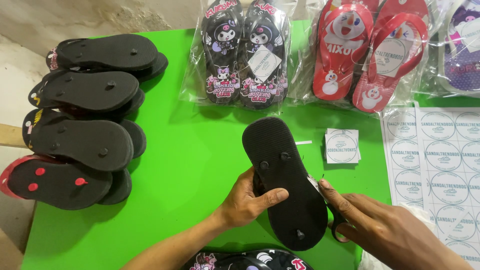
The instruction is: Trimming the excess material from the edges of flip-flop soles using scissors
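Now we hold the black flip-flop (285, 180) sole-up over the green worktop (190, 155): left hand (247, 200) fingers clasp its edge, right hand (385, 227) grips black scissors (340, 225) at its side; next needs careful aim.

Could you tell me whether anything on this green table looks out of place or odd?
Only slightly: in the stacks of upturned black flip-flops at left, the bottom one has red plugs and red edging, unlike the all-black rest. Nothing looks spilled or damaged.
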